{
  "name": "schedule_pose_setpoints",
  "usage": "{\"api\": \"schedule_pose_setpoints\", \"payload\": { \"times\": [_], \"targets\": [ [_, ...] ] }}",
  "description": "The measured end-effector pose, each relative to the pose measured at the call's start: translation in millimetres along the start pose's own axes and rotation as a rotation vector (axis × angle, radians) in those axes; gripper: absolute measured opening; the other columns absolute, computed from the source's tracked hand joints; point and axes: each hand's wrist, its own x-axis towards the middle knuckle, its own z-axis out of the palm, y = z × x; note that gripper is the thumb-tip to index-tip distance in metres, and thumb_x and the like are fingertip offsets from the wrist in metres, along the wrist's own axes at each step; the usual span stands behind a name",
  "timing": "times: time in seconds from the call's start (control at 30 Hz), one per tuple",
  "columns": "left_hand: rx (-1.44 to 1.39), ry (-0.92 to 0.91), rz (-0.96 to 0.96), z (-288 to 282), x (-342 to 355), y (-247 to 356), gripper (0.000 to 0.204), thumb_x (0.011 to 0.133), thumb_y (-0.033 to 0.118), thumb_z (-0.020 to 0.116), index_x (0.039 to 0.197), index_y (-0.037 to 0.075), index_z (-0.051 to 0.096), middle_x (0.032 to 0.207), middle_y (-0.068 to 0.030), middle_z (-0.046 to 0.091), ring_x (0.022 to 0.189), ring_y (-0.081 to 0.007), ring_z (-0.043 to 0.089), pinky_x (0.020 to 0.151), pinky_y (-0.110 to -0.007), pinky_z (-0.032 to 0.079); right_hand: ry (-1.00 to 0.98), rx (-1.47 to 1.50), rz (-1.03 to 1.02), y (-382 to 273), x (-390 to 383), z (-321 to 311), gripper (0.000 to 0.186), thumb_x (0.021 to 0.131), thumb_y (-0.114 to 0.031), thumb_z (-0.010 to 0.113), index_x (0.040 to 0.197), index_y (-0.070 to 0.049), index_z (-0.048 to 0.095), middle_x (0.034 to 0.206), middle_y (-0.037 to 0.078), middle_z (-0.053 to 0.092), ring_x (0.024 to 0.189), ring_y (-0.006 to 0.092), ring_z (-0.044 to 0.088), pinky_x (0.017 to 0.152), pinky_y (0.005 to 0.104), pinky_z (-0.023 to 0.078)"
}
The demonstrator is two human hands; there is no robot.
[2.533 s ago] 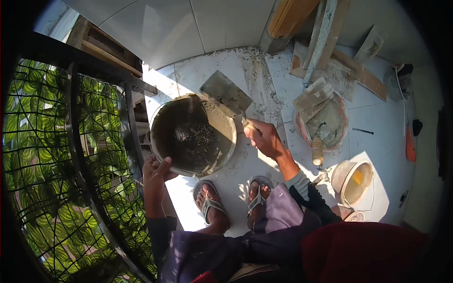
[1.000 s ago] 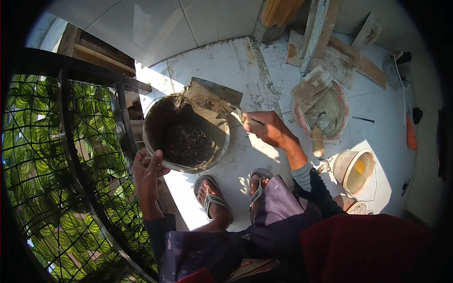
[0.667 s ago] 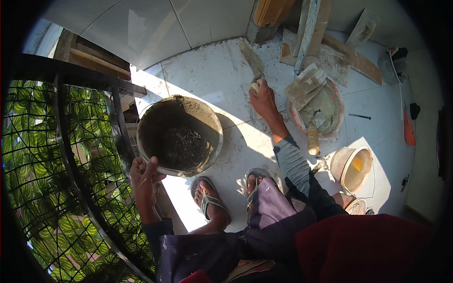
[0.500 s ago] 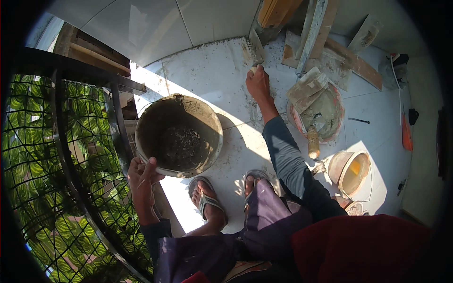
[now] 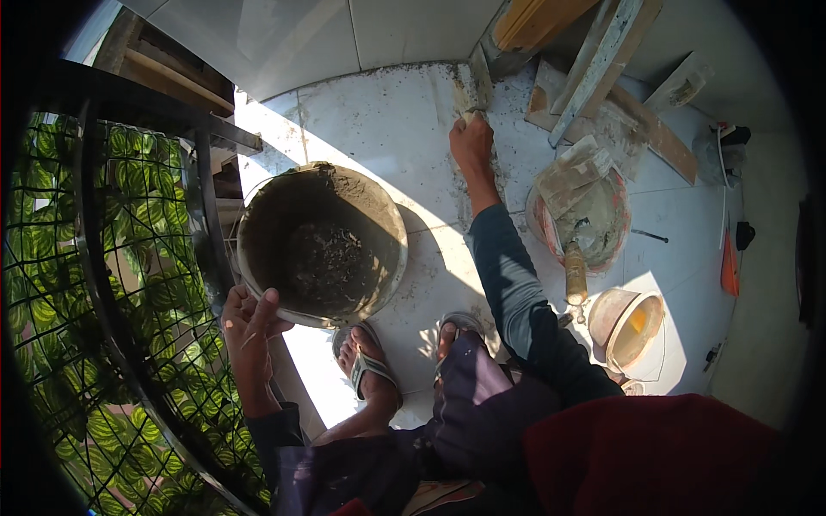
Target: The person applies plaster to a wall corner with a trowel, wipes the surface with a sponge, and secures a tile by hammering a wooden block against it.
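Observation:
My left hand (image 5: 252,320) is closed on the near-left rim of a large round bucket (image 5: 391,279). Dark wet mortar (image 5: 323,249) coats its inside and covers the bottom. My right hand (image 5: 472,142) stretches forward, fingers wrapped round the handle of a trowel (image 5: 480,77). Its blade points away from me, close to the floor by the wall and the base of a wooden post (image 5: 527,24). Crumbs and smears of mortar lie on the white tiles around it. My fist hides most of the handle.
Right of my arm, a mortar-filled tub (image 5: 621,245) bears a flat float (image 5: 572,176) and a wooden-handled tool (image 5: 576,273). A small pail (image 5: 624,327) lies tilted nearer me. Boards (image 5: 650,129) lean at the back right. A black metal railing (image 5: 103,215) borders the left.
The view has shifted slightly. My right hand and the trowel have moved a little, and the blade now stands nearer the wooden post's base. My left hand keeps its hold on the bucket rim.

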Motion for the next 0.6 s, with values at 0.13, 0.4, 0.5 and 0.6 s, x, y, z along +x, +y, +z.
{"api": "schedule_pose_setpoints", "payload": {
  "times": [0.13, 0.4, 0.5, 0.6],
  "targets": [
    [-0.011, 0.001, -0.006, -0.8, 0.0, 0.5, 0.025, 0.089, 0.02, 0.071, 0.102, 0.005, 0.055, 0.086, -0.0063, 0.068, 0.07, -0.0118, 0.066, 0.058, -0.024, 0.056, -0.033, 0.039, -0.062, -1.5, -3.9, 1.0, 0.019, 0.083, -0.01, 0.061, 0.086, 0.008, 0.06, 0.083, 0.031, 0.065, 0.083, 0.0488, 0.063, 0.074, 0.0529, 0.05],
    [-0.019, -0.02, 0.015, -1.1, 2.7, -0.9, 0.023, 0.09, 0.021, 0.07, 0.1, 0.006, 0.056, 0.083, -0.005, 0.068, 0.068, -0.0111, 0.066, 0.058, -0.023, 0.055, 0.018, 0.035, -0.022, 0.5, -3.1, 6.5, 0.017, 0.083, -0.01, 0.062, 0.084, 0.007, 0.06, 0.081, 0.031, 0.064, 0.082, 0.05, 0.063, 0.072, 0.0531, 0.05],
    [-0.008, -0.033, 0.008, 1.5, 2.2, -0.5, 0.024, 0.09, 0.022, 0.071, 0.1, 0.006, 0.056, 0.083, -0.0053, 0.069, 0.068, -0.0115, 0.066, 0.058, -0.023, 0.055, -0.014, 0.069, -0.115, -2.5, -6.8, 4.7, 0.019, 0.084, -0.012, 0.062, 0.085, 0.007, 0.06, 0.078, 0.028, 0.065, 0.079, 0.0475, 0.065, 0.069, 0.0512, 0.051],
    [0.011, -0.017, 0.022, -4.8, 2.4, -4.4, 0.025, 0.09, 0.023, 0.071, 0.101, 0.006, 0.056, 0.086, -0.0064, 0.069, 0.07, -0.0119, 0.067, 0.059, -0.024, 0.056, -0.147, 0.281, 0.079, -21.3, -17.8, -11.2, 0.023, 0.088, -0.017, 0.062, 0.086, 0.006, 0.059, 0.073, 0.021, 0.064, 0.071, 0.0364, 0.067, 0.061, 0.0449, 0.053]
  ]
}}
